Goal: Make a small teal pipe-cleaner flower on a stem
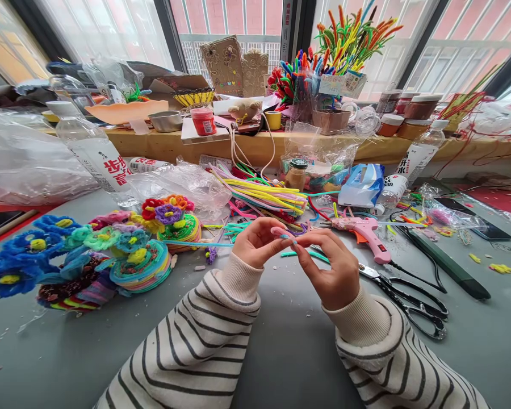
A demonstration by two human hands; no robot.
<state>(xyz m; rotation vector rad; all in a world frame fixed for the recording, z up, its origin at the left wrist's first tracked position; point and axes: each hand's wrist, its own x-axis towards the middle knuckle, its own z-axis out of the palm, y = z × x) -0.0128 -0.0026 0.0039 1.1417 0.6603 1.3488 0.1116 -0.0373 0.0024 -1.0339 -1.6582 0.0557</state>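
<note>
My left hand (258,243) and my right hand (330,264) meet above the middle of the table, fingertips pinched close together. Between them shows a small bit of a light blue pipe cleaner (198,244), whose long end sticks out to the left behind my left hand. Most of what the fingers grip is hidden. To the right lie a pink glue gun (368,233) and black-handled scissors (413,301). Bunched pipe cleaners (264,193), mostly yellow and pink, lie just beyond my hands.
Fuzzy pipe-cleaner flowers (38,244) and coiled pots (140,267) stand at the left. Plastic bottles (85,147), clear bags (183,184) and a small jar (297,173) crowd the back. A dark green bar-shaped tool (451,264) lies right. Craft supplies fill the window ledge (153,145).
</note>
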